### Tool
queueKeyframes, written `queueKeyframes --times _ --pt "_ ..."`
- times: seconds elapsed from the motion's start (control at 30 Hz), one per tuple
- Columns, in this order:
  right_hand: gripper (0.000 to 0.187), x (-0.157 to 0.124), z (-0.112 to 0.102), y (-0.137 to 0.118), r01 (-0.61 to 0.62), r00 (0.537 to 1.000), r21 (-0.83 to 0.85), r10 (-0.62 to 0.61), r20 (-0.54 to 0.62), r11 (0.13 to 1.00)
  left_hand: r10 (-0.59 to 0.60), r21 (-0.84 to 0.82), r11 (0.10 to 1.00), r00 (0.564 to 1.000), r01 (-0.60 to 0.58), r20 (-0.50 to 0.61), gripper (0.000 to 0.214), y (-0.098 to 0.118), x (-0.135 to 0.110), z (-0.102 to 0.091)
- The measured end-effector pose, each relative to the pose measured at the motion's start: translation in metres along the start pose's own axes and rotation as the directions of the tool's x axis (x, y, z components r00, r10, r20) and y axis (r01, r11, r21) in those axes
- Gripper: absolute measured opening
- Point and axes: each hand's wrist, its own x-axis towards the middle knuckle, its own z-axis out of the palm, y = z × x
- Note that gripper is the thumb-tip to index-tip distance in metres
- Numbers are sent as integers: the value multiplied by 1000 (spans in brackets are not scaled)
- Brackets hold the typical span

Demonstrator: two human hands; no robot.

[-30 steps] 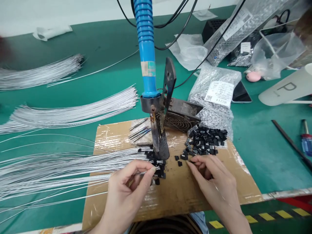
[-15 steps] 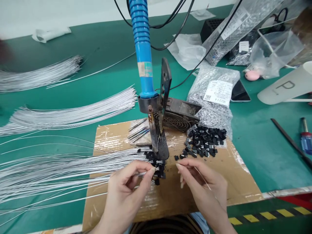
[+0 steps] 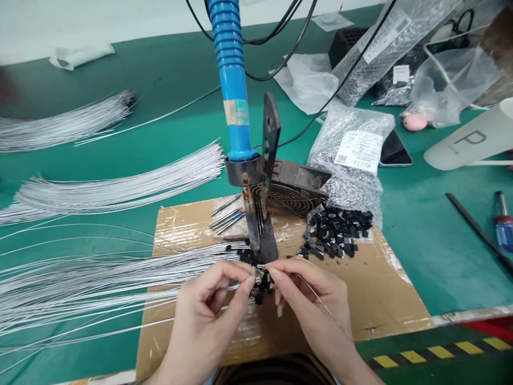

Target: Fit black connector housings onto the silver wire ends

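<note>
My left hand (image 3: 212,310) pinches the end of a thin silver wire (image 3: 120,278) from the bundle fanned out to the left. My right hand (image 3: 308,299) is closed in a pinch right against the left fingertips, on a small black part that I can barely see; a thin wire also trails back over this hand. Both pinches meet just below the tip of the blue-handled soldering iron (image 3: 234,96), which stands upright in its metal stand (image 3: 260,235). Wire ends capped with black parts (image 3: 262,280) lie under the fingers. A heap of loose black parts (image 3: 336,232) sits to the right on the cardboard sheet (image 3: 372,299).
More silver wire bundles (image 3: 120,182) lie across the green table (image 3: 433,240) at left. A metal fan grille (image 3: 294,195) and silver bags (image 3: 352,155) stand behind the heap. A screwdriver (image 3: 503,224) and a black rod (image 3: 476,230) lie at right. Cables hang above.
My right hand left the heap of black parts, closed into a pinch and moved left until it met my left fingertips. The left hand stayed put on its wire.
</note>
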Motion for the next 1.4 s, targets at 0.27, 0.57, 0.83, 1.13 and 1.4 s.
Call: queueKeyframes --times 0.27,0.57,0.83,1.13,1.4 --pt "18 3 5 -3 80 997 -84 -79 26 993 -9 -97 995 1000 10 11 13 10 1 4" --pt "19 3 5 -2 106 994 -80 -104 20 991 8 -124 992 1000 -7 12 14 9 2 4" --pt "22 2 5 1 139 990 -123 -137 22 983 77 -119 991 990 -64 114 17 2 5 -1" --pt "22 1 4 5 148 989 -133 -147 16 980 71 -120 991 986 -53 152 17 5 6 -3" --pt "21 0 3 7 144 990 -132 -144 10 981 62 -94 994 985 -47 160 18 6 9 -2"
